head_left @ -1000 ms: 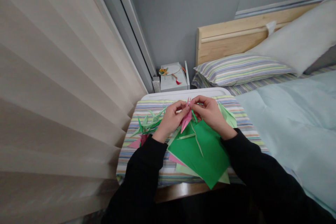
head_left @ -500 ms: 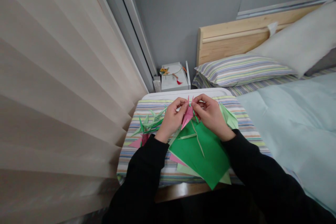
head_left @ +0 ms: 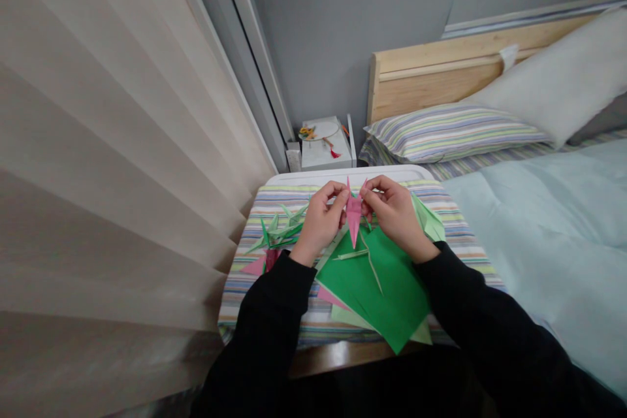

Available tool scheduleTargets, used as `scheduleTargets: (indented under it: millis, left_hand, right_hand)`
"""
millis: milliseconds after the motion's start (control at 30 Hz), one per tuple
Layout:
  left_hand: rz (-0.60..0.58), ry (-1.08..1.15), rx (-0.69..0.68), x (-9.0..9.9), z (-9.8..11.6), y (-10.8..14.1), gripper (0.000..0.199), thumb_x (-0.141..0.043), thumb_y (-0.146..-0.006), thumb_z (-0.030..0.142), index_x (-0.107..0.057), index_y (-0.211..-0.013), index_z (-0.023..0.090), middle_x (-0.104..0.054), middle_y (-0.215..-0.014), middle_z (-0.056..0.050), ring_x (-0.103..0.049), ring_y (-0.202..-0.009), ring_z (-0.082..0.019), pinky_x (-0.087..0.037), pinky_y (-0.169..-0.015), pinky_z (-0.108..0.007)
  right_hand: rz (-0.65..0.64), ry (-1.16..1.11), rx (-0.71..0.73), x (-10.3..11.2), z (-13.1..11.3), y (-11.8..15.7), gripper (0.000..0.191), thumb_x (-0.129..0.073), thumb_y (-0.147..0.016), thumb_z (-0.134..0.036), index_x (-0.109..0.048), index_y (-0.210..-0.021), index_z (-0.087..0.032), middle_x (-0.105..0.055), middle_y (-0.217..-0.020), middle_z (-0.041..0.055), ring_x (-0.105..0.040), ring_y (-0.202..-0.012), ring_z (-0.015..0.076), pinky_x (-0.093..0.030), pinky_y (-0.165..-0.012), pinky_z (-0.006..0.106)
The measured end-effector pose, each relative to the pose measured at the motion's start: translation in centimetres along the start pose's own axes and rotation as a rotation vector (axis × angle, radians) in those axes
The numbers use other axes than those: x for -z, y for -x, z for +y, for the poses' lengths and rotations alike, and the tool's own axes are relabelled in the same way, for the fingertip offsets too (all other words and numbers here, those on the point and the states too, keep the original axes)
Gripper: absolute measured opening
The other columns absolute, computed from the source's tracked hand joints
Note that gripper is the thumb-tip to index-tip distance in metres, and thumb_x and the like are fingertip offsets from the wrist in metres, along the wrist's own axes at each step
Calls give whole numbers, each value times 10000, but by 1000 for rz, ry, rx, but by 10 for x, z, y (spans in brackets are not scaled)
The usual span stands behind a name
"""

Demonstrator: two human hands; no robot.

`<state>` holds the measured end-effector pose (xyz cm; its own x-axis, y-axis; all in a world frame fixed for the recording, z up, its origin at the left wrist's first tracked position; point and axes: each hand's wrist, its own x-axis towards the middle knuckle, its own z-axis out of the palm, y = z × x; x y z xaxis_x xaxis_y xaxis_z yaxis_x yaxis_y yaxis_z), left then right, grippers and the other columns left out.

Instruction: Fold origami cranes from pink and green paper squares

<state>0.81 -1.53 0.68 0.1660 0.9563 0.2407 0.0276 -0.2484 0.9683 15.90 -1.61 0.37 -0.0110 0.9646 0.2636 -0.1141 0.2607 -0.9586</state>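
Pointing its long tip down toward the wearer, the pink folded paper [head_left: 354, 221] hangs between the two hands, above the far corner of a green sheet [head_left: 379, 284]. The left hand [head_left: 323, 212] pinches one of its two upright points between thumb and fingers, and the right hand [head_left: 390, 212] pinches the other, so the points stand apart in a V. Below the paper's tip, thin pale green strips [head_left: 351, 255] lie across the green sheet, which sits at an angle. Edges of a pink sheet [head_left: 332, 298] and a light green sheet [head_left: 355, 319] stick out from under it. Beyond the right wrist lies a creased pale green paper [head_left: 430, 221]. Beside the left forearm are green folded papers [head_left: 279, 233] in a cluster, with a pink paper piece [head_left: 253, 266] just nearer the wearer. All this rests on a striped cloth [head_left: 245, 300] over a table [head_left: 343, 174] with a white far rim. Behind it stands a small white cabinet [head_left: 318, 155] bearing a round fan [head_left: 323, 128] with a red tassel. A pleated curtain [head_left: 112, 176] fills the left side; to the right are a striped pillow [head_left: 460, 132] and a pale blue quilt [head_left: 548, 209].
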Motion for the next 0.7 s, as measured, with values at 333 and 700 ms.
scheduleTargets:
  millis: [333,700]
  left_hand:
    - [-89,-25,43,0,1,0,302,-632,-914,473,-595,-865,177,-542,-707,30,-470,-522,-83,-385,-474,-207]
    - [-197,359,345,6,1,-1,320,-816,-741,405,-679,-701,118,-617,-611,-5,-510,-473,-72,-392,-474,-198]
  right_hand:
    - [-11,71,24,2,4,0,220,-698,-858,-403,-553,-805,-246,-549,-520,-57,-504,-432,117,-371,-411,240]
    - [-112,-42,-6,10,-4,-4,328,-764,-809,-493,-631,-831,-194,-549,-514,-61,-468,-404,91,-353,-394,227]
